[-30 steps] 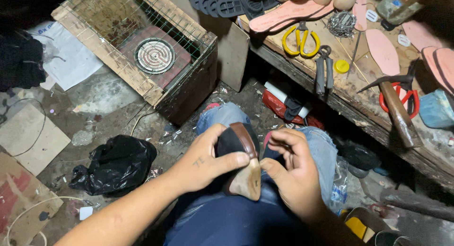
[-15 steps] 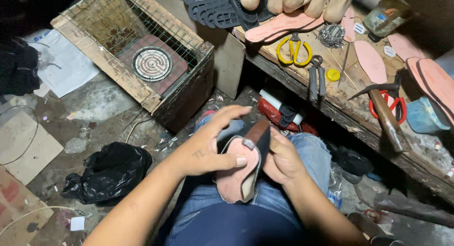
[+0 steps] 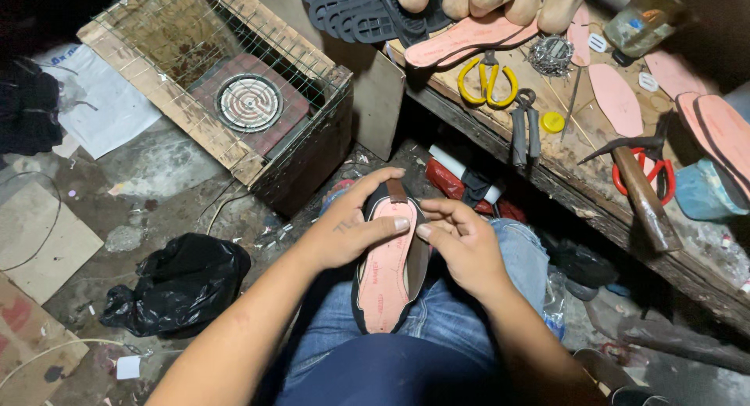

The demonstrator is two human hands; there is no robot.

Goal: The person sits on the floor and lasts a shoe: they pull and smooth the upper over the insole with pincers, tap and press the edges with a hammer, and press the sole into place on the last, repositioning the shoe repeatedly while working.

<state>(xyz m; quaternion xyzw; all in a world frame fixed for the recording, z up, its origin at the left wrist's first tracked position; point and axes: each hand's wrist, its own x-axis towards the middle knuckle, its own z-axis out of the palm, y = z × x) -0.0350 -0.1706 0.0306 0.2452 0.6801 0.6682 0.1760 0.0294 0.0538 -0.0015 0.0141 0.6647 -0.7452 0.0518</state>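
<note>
Shoe's (image 3: 387,273) underside behind pink insole (image 3: 384,281)

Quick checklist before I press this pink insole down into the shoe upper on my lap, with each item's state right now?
1. Left hand gripping the shoe upper: ok.
2. Right hand pinching the upper's edge: ok.
3. Pink insole lying flat inside the black rim: ok.
4. Toe end seated under the brown strap: cannot tell.
5. Glue on the insole's underside: cannot tell.
6. Hammer and yellow scissors on the bench: ok.
</note>
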